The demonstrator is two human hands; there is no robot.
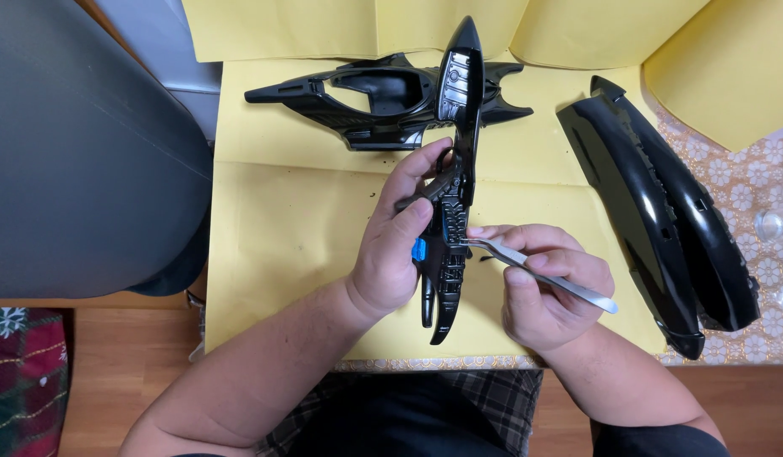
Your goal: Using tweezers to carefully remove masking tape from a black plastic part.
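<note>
1. Nearest the camera, the right hand [554, 283] pinches a pair of metal tweezers [543, 272], thumb and fingers closed narrowly around the middle of the shaft, with the tips reaching leftward.
2. Just beyond those tips stands a long, narrow black plastic trim piece [456, 178], held upright and edge-on; the tweezers touch its ribbed inner face about midway down.
3. Left of the tweezers, the left hand [397, 241] wraps the piece firmly, thumb over its near edge and fingers curled behind; a small blue part [419, 249] shows just beside the thumb.
4. Doing this well probably means keeping the left-hand grip steady, resting the right wrist low, and working the tweezer tips gently so they do not slip off the ribs or scratch the glossy plastic.
5. Beyond both hands, a black open-frame housing [383, 100] lies on yellow paper [281, 211] covering the desk.
6. Well to the right of the right hand, two long glossy black shells [662, 211] lie side by side, partly on a floral cloth [747, 178].
</note>
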